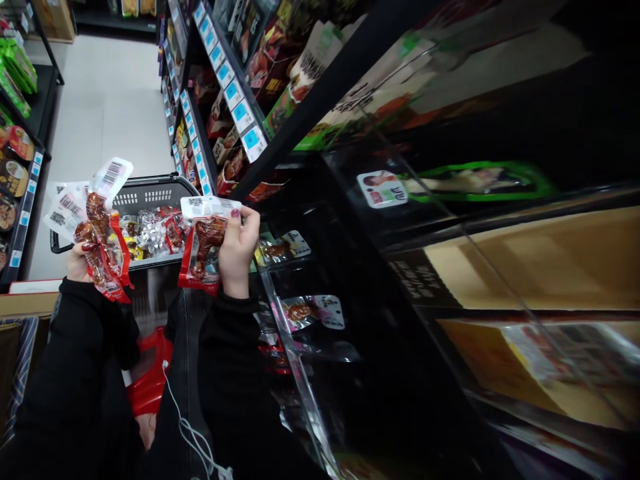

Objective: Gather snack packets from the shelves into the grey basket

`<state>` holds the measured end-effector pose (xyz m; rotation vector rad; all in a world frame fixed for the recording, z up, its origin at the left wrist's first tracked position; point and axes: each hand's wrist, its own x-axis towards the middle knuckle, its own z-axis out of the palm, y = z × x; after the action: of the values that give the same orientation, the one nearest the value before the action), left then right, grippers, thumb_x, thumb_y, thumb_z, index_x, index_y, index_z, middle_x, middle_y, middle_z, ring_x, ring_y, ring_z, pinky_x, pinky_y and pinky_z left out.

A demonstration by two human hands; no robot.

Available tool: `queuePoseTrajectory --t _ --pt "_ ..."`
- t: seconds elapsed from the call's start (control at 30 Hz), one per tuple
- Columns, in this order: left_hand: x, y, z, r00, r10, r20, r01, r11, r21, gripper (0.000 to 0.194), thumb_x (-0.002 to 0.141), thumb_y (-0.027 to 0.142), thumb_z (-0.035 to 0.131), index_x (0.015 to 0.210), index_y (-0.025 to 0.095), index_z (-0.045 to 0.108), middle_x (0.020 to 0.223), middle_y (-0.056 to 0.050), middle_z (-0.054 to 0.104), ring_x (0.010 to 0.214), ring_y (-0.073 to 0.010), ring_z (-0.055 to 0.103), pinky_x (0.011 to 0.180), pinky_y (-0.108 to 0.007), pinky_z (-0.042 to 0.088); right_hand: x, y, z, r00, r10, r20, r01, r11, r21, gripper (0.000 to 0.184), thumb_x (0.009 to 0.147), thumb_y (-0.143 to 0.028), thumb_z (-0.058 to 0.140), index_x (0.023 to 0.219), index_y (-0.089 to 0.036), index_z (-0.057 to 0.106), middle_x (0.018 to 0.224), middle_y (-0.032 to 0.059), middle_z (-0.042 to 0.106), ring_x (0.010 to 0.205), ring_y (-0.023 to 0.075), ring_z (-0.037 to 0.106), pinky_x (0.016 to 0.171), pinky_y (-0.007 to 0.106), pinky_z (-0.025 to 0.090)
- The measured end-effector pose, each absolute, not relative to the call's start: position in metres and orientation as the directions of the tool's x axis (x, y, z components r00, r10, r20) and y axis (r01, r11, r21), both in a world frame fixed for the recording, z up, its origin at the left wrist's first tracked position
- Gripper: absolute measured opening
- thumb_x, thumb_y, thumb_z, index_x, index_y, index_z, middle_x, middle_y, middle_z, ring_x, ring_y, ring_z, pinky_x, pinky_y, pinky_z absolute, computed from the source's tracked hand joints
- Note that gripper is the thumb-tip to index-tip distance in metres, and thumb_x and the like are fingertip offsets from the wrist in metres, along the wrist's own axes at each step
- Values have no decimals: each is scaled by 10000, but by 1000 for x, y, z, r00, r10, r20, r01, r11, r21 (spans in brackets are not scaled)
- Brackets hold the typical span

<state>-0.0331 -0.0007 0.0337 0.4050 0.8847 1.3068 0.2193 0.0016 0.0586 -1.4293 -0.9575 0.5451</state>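
Note:
My left hand (79, 263) is closed around a few vacuum-packed drumsticks (100, 233), in clear and red wrappers with white barcode flaps. Between the thumb and fingers of my right hand (240, 250) is one more packed drumstick (203, 247), its white flap at the top. Both hands are raised in front of a grey shopping basket (145, 195). Inside the basket lie several small snack packs (163, 230) in silver, red and yellow. The palm side of my left hand is mostly hidden by the packs.
Shelves with blue price tags (233, 93) run along the right. Clear bins beside my right arm hold loose snack packs (313, 312). Another shelf (43, 100) stands on the left, beyond the pale floor (110, 93). A white cable (187, 427) hangs over my lap.

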Motion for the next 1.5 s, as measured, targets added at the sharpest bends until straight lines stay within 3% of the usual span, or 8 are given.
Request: queuePoseTrajectory --t 0.3,0.5,0.6,0.67,0.83,1.03,1.3,1.5 --pt "-30 -1 35 -24 956 -294 -674 201 710 424 454 124 563 872 192 590 810 -36 725 1048 -309 618 838 -385 552 228 23 31 447 868 213 441 -6 -898 204 877 -374 442 934 -187 503 762 29 592 737 175 564 711 269 404" --pt "-27 -2 38 51 937 -347 -688 284 667 333 471 114 565 797 163 611 775 -48 728 998 -333 638 840 -442 551 225 66 10 626 772 109 580 -367 -728 287 883 -352 460 1031 -113 517 990 181 619 965 288 577 848 414 406" --pt "-26 -2 37 62 935 -350 -678 297 673 313 450 80 583 751 156 615 816 -60 732 970 -338 650 819 -449 559 223 60 6 529 848 -16 466 -306 -830 255 871 -368 467 896 -129 554 929 149 641 894 243 607 833 385 440" --pt "-25 -2 35 75 931 -357 -655 316 686 321 448 57 615 756 148 629 781 -61 730 925 -336 667 797 -448 568 218 47 9 276 956 -101 253 -174 -952 341 853 -472 469 905 -148 561 866 100 652 771 192 618 748 334 479" --pt "-15 -2 29 130 934 -333 -558 347 754 338 472 63 702 801 131 661 696 -47 718 789 -306 697 739 -423 585 187 15 31 -250 968 -17 -232 -77 -970 613 662 -687 604 1038 -204 571 956 53 668 771 157 637 701 279 522" --pt "3 -5 32 135 932 -335 -493 357 794 376 461 83 757 826 106 673 754 -73 726 769 -284 698 765 -398 574 159 8 38 -61 998 17 -208 4 -978 422 701 -508 684 937 -159 658 975 69 695 945 212 638 914 350 481" --pt "-14 -1 35 118 930 -349 -573 351 741 300 527 119 664 827 128 653 907 -89 724 894 -312 681 781 -430 573 184 4 44 44 999 9 -507 30 -862 370 675 -485 720 924 -219 659 948 13 702 885 171 657 851 308 521" --pt "-19 1 35 104 934 -342 -593 334 732 342 545 94 650 884 146 652 972 -81 720 899 -306 682 764 -428 581 189 -6 59 -21 1000 20 -483 8 -876 409 695 -548 683 945 -226 651 926 27 705 868 198 665 846 357 539"
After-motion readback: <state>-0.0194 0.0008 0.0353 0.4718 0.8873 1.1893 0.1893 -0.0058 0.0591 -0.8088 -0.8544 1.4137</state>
